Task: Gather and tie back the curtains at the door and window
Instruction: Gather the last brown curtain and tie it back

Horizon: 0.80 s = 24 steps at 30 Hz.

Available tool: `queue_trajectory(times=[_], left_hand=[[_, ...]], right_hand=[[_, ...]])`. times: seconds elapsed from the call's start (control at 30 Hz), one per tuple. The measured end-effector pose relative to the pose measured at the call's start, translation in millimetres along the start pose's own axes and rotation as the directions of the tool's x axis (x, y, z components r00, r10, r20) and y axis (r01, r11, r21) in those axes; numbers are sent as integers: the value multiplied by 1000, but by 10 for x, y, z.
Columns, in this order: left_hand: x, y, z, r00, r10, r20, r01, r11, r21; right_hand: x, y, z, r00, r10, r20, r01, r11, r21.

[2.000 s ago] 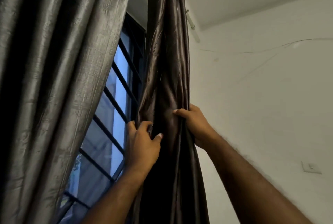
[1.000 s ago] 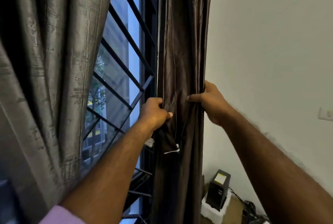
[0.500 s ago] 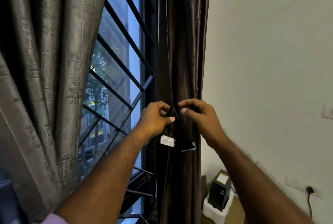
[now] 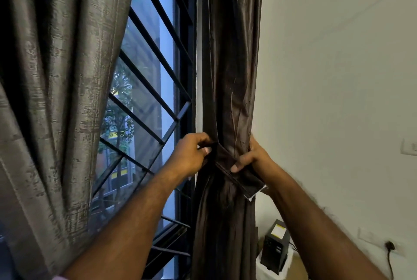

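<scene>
A dark brown curtain (image 4: 230,72) hangs gathered in a narrow bunch at the right side of the window. A matching brown tie-back strap (image 4: 241,174) runs diagonally across its front, its free end hanging at the lower right. My left hand (image 4: 191,155) pinches the strap's upper left end against the curtain's left edge. My right hand (image 4: 255,158) grips the bunch from the right, thumb pressed on the strap. A grey textured curtain (image 4: 56,110) hangs loose on the left.
The window (image 4: 146,81) with black bars shows between the two curtains. A white wall (image 4: 338,76) with a switch plate (image 4: 408,146) lies to the right. Low at the right stand a black box (image 4: 274,250) on white foam, and a plugged cable (image 4: 390,246).
My hands dropped from high on the brown curtain to mid height. They met at its front, then drew the strap across the bunch, my right hand shifting to the curtain's right edge.
</scene>
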<state>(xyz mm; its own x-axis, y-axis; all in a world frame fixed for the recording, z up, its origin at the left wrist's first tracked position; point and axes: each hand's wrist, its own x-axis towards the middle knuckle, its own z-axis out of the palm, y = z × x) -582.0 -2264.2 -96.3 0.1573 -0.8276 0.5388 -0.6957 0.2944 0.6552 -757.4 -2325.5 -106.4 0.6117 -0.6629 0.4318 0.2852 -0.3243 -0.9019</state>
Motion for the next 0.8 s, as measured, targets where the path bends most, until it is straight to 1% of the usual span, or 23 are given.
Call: queue_trajectory(times=[0.03,0.07,0.13,0.17,0.2,0.23,0.27,0.3,0.33,0.37,0.4,0.43,0.47,0.5,0.53,0.57,0.6,0.63,0.67,0.7,0.73,0.77,0.8], left_hand=[[7,15,20,1000,9,10,-9,1000,14],[8,28,27,1000,15,18,-15,1000,19],[20,36,-8,1000,25,4,-25,1000,-5],[22,33,-42,999,29,-26,-29,999,-13],[24,25,-72,997,31,-74,-31,1000,1],[26,19,-93,990,39,-135,-31,998,63],[16,30,-102,976,68,-207,-29,982,185],[5,57,-93,952,135,-275,-36,940,338],[5,83,-67,917,233,-325,-57,880,471],[10,116,-33,875,330,-353,-86,825,559],[9,150,0,842,401,-361,-115,787,606],[5,180,35,823,440,-359,-145,774,616],[-3,192,67,822,446,-355,-168,785,596],[-11,204,98,840,414,-351,-183,825,535],[-23,225,127,871,345,-350,-178,886,429],[-27,252,160,912,250,-326,-156,945,287],[-30,281,194,948,153,-278,-117,983,142],[-41,324,218,971,72,-227,-71,997,16],[-55,359,232,984,2,-180,-21,994,-107],[-66,371,235,992,-55,-115,26,969,-244],[-77,359,233,996,-84,-31,67,923,-378],[-102,351,230,993,-80,90,115,857,-502],[-126,346,232,976,-41,214,163,789,-592]], right_hand=[[24,-19,21,999,36,25,-36,999,19],[40,-40,25,998,60,-11,-60,998,-8],[81,-84,-3,975,84,-206,-114,984,-136],[88,-93,-41,958,77,-275,-129,975,-179],[86,-97,-71,948,86,-306,-146,973,-177],[60,-110,-76,945,111,-308,-159,978,-135],[26,-120,-67,946,149,-287,-176,982,-70],[-12,-124,-55,949,191,-251,-198,980,-1],[-26,-125,-46,951,227,-209,-219,974,65],[-33,-129,-26,953,254,-163,-236,964,121],[-40,-134,1,957,263,-126,-241,956,165],[-48,-138,24,961,258,-101,-235,952,195],[-53,-141,40,964,248,-93,-224,950,216],[-63,-145,42,965,241,-102,-213,950,228],[-70,-136,38,965,237,-111,-206,950,236],[-80,-125,37,966,233,-115,-201,950,237],[-83,-116,36,967,226,-120,-195,955,223],[-84,-109,36,968,210,-138,-182,965,191],[-75,-101,28,968,182,-172,-159,978,137],[-67,-98,23,966,138,-217,-129,990,56],[-59,-92,21,963,89,-256,-101,994,-34],[-57,-84,27,960,46,-276,-77,992,-103],[-57,-70,44,962,13,-273,-55,988,-145]])
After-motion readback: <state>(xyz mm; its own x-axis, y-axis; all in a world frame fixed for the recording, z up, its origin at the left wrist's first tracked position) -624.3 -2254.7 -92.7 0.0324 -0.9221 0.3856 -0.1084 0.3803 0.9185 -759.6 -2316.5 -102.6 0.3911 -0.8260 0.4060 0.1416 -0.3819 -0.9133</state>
